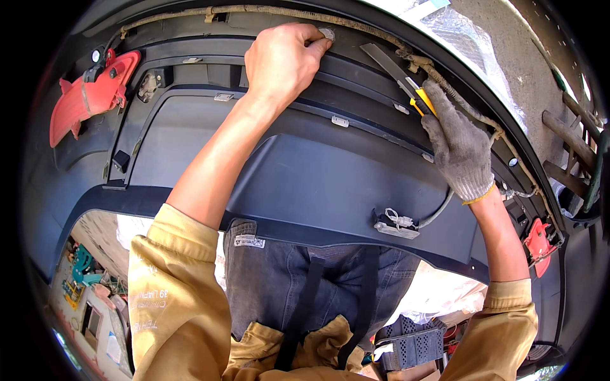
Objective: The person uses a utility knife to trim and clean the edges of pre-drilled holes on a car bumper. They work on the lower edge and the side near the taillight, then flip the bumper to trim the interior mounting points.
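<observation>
My bare left hand reaches to the far edge of a dark car bumper cover, seen from its inner side. Thumb and fingers pinch at a small round silvery piece there; whether it is loose or fixed cannot be made out. In a grey knit glove, my right hand grips a yellow-handled utility knife. Its long blade points up and left, just above the bumper surface and apart from my left hand. A tan-wrapped wiring harness runs along the far edge, past both hands.
Red lamp pieces sit at the bumper's left and right. A small lamp unit on a grey cable lies near the front edge. Clear plastic wrap is beyond the bumper. Tools and a dark crate are below.
</observation>
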